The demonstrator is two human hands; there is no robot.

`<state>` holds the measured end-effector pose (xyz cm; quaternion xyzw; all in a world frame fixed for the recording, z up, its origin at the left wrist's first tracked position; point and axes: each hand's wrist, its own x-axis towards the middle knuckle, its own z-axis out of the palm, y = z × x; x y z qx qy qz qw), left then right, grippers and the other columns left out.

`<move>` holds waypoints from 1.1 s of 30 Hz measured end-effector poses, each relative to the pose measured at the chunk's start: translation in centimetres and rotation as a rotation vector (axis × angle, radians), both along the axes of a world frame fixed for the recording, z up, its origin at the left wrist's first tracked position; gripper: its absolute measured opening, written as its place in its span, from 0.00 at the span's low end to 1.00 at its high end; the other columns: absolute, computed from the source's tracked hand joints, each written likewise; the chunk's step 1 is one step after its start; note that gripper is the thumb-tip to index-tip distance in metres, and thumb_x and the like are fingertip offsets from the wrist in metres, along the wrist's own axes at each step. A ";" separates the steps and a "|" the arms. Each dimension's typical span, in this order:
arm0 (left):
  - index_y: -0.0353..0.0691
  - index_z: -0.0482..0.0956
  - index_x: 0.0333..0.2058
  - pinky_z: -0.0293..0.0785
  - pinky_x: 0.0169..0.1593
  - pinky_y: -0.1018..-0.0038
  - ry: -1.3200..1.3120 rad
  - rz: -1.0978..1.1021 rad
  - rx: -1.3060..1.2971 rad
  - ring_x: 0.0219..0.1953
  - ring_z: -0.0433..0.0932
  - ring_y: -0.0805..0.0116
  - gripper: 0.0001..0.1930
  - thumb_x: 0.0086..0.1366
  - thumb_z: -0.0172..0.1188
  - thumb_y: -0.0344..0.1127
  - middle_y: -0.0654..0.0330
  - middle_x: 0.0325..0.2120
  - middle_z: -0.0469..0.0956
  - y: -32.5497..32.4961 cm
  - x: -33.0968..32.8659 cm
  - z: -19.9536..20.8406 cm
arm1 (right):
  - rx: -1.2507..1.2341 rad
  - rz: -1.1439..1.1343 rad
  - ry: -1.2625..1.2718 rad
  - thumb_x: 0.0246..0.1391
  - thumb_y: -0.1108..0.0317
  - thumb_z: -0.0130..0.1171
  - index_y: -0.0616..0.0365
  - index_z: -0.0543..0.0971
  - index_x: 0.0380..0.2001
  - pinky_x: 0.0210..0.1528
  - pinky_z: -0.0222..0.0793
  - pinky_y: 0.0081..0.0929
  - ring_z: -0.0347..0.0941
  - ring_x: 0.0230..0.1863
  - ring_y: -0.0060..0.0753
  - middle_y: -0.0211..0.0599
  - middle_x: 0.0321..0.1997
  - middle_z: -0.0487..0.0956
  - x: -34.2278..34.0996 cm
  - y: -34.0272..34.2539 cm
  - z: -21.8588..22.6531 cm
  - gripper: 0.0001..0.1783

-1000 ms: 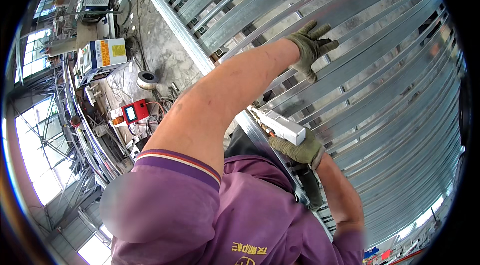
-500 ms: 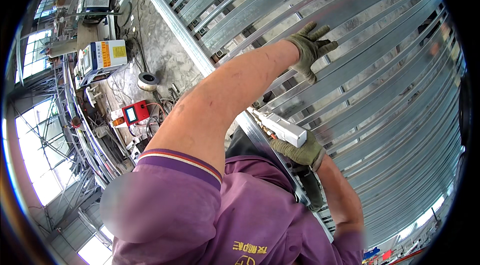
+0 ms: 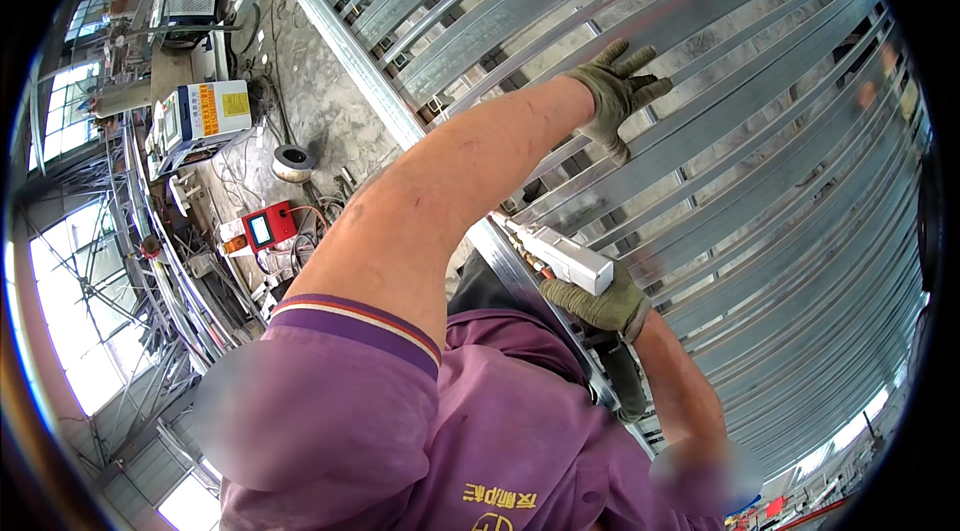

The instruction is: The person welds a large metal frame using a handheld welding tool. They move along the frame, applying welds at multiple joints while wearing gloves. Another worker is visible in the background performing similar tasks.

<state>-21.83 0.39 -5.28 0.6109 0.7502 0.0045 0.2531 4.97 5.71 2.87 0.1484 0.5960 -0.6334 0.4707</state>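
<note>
In the head view, your work surface is a broad framework of parallel galvanized steel slats (image 3: 760, 86), grey and dull-shining, with gaps of floor showing between them; they crowd closer together toward the lower right. A straight silvery steel edge rail (image 3: 350, 51) bounds it on your left side. Your left hand (image 3: 608, 101), in an olive-green work glove, is spread palm down over the slats, fingers apart and grasping nothing; you cannot tell how firmly it rests there. Your right hand (image 3: 605, 306), gloved alike, is closed around a white box-shaped handheld tool (image 3: 570, 261), which lies slantwise above the framework, its narrow front end near the edge rail. Whether that tip touches metal cannot be told.

To your left spreads a stained grey concrete floor (image 3: 320, 81), crossed by a dark cable (image 3: 281, 111). On it are a dark round ring-shaped object with a pale side (image 3: 293, 164), a red box with a small lit screen (image 3: 268, 227), and a white-and-blue cabinet with orange and yellow labels (image 3: 205, 114). Beyond them lie tangled grey metal strips (image 3: 165, 231), beside tall bright windows (image 3: 75, 311).
</note>
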 end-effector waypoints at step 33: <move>0.34 0.39 0.84 0.24 0.85 0.45 0.055 -0.024 -0.148 0.87 0.27 0.39 0.75 0.57 0.64 0.84 0.45 0.85 0.44 1.0 0.7 2.5 | 0.602 -0.212 0.352 0.65 0.31 0.62 0.44 0.86 0.54 0.53 0.80 0.51 0.86 0.50 0.64 0.50 0.49 0.89 9.3 -7.5 6.0 0.31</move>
